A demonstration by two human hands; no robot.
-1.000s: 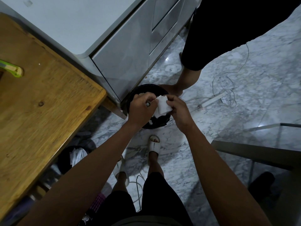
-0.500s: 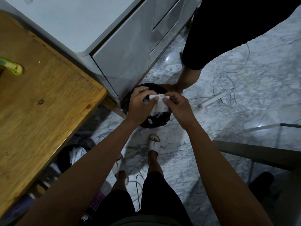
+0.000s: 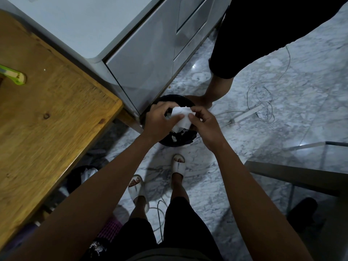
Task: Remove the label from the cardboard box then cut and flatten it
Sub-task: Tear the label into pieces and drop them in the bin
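label [image 3: 181, 117] white | bin [image 3: 170, 141] black | floor [image 3: 310, 95] grey-white marbled | table [image 3: 47, 117] brown wood grain | cutter [image 3: 14, 75] lime green

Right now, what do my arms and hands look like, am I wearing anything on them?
Both arms are bare from where they enter the picture down to the fingers: no sleeves show. The left hand and right hand wear no gloves, and no rings, watch or bracelet can be seen on the sides that face the camera. Nothing is marked or taped on either forearm.

Bare forearms, black shorts [image 3: 180, 228], white slide sandals [image 3: 138, 193].
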